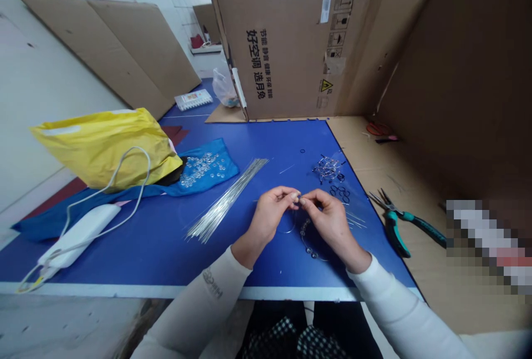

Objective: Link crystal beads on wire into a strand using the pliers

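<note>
My left hand and my right hand meet over the blue table, fingertips pinched closely together. Between them they grip a thin beaded wire, which curves down beneath my right hand with several clear beads on it. The exact spot they pinch is hidden by the fingers. Left of my left hand lies a bundle of straight silvery wires. Beyond my right hand are a tangle of beaded wire pieces and several small black rings. A few loose wires stick out beside my right hand.
Clear beads lie on a blue cloth next to a yellow bag. A white power strip with its cord is at left. Green-handled pliers and red scissors rest on cardboard at right. A large carton stands behind.
</note>
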`<action>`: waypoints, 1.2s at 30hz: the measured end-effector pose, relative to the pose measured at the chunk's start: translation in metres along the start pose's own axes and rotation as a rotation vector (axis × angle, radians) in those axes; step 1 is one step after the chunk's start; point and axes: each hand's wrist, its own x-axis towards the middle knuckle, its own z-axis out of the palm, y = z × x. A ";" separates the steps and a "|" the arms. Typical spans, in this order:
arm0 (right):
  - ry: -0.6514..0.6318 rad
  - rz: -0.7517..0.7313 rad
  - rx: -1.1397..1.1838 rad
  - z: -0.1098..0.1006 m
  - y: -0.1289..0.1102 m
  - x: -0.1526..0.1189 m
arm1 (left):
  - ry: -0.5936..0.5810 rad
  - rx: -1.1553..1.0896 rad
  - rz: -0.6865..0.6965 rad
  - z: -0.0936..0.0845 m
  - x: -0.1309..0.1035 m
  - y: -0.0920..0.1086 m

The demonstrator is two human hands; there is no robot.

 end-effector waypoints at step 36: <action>0.025 -0.120 -0.101 0.006 -0.003 -0.007 | -0.017 0.405 0.160 0.003 -0.012 0.000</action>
